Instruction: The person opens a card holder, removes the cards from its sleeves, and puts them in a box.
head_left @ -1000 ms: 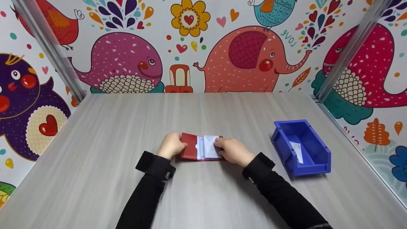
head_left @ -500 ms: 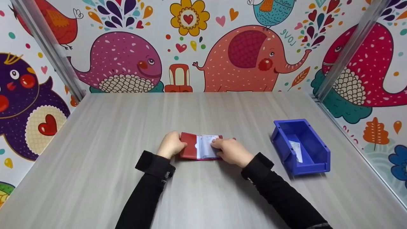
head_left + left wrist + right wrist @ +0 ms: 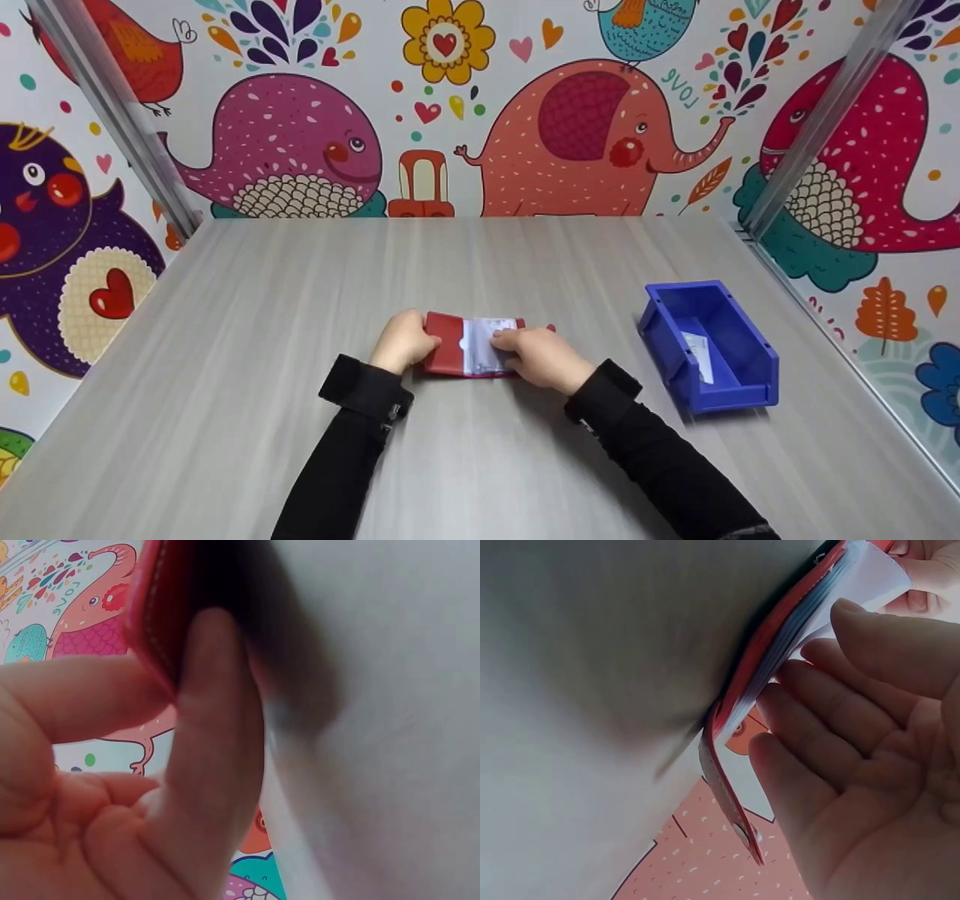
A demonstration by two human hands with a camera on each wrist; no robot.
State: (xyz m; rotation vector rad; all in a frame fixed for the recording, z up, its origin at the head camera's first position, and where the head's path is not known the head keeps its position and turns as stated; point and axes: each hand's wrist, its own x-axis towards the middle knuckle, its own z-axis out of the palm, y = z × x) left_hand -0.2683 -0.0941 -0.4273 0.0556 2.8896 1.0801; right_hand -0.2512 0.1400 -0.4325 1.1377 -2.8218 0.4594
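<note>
A red card holder [image 3: 446,346] lies spread apart at the middle of the table, with a stack of clear plastic sleeves [image 3: 482,352] on its right half. My left hand [image 3: 402,341] pinches the left cover's outer edge between thumb and finger; stitching shows there in the left wrist view. On the sleeves, my right hand [image 3: 549,358] has its thumb over the top leaf and fingertips at the stack's outer edge. The right wrist view shows that leaf bent up under the thumb [image 3: 877,637], and a strap with a metal snap [image 3: 731,799] sticking out from the cover.
To the right stands a blue plastic bin [image 3: 739,399] with a white printed card [image 3: 702,357] inside. Cartoon-printed walls [image 3: 435,135] bound the wood-grain table [image 3: 300,285] at the back and both sides.
My right hand has shifted slightly left over the sleeves, and the leaves have lifted and fanned, with a different leaf now on top. My left hand has stayed in place.
</note>
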